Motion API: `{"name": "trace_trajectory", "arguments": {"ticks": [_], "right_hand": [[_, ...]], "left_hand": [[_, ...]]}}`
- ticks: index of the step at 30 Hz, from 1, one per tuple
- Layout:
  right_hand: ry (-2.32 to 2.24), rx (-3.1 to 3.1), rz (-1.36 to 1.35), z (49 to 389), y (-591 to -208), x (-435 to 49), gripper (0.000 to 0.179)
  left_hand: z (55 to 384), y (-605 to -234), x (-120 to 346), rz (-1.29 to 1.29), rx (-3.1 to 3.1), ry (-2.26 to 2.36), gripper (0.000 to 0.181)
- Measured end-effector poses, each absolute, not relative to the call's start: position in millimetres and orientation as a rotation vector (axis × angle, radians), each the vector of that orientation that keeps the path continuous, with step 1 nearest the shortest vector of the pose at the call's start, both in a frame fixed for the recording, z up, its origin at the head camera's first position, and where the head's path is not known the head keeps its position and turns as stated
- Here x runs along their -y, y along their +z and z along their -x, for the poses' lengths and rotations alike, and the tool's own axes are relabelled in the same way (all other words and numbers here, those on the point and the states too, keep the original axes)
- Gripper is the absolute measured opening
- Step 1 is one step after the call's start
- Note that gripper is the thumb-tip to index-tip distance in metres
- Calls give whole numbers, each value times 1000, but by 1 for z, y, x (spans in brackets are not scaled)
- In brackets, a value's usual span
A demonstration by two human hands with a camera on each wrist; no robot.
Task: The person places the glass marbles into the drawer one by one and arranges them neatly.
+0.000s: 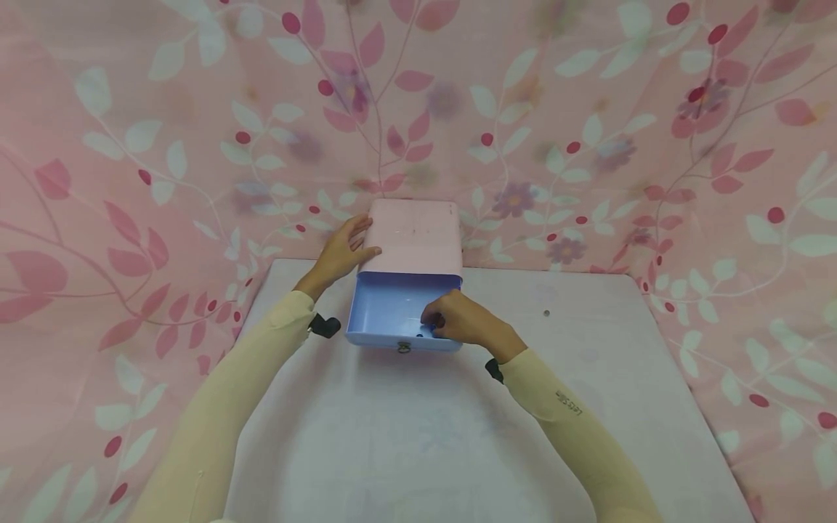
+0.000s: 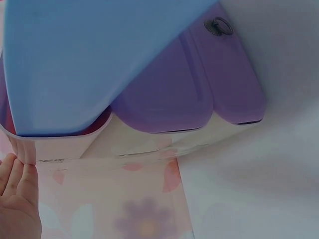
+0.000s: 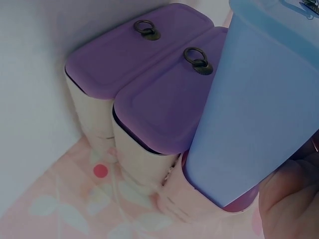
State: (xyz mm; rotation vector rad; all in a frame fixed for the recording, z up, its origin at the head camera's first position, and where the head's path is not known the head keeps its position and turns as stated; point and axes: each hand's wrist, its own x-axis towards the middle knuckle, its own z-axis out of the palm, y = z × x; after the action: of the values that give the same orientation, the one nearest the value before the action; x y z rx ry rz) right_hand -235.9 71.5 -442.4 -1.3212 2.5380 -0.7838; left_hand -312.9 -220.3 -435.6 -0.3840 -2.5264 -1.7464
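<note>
A small drawer cabinet with a pale pink top stands at the back of the table. Its blue top drawer is pulled out, with a ring handle on the front. My left hand rests against the cabinet's left side, fingers extended and thumb on the top edge. Over the drawer's right part, my right hand reaches in with bent fingers; I cannot tell whether they hold anything. A tiny dark piece lies by the drawer's front wall. Two purple drawers below are pushed in.
A small grey round piece lies on the white table, right of the cabinet. Pink floral cloth hangs behind and along the sides. Dark wrist mounts stick out inward from both forearms.
</note>
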Motion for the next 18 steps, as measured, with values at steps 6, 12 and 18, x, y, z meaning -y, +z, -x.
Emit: {"name": "trace_trajectory", "arguments": {"ticks": [6,12,18], "right_hand": [[-786,-2511,1331,236,-443,-72,20],[-781,-2498,1313,236,-441,-72,20],[-777,-2518,1295,236,-441,-72,22]], "left_hand": [[313,-437,221,399,2532,-1723,83],[311,-434,220,393,2538,-1721,83],[295,-410,212,406,2562,-1744,81]]}}
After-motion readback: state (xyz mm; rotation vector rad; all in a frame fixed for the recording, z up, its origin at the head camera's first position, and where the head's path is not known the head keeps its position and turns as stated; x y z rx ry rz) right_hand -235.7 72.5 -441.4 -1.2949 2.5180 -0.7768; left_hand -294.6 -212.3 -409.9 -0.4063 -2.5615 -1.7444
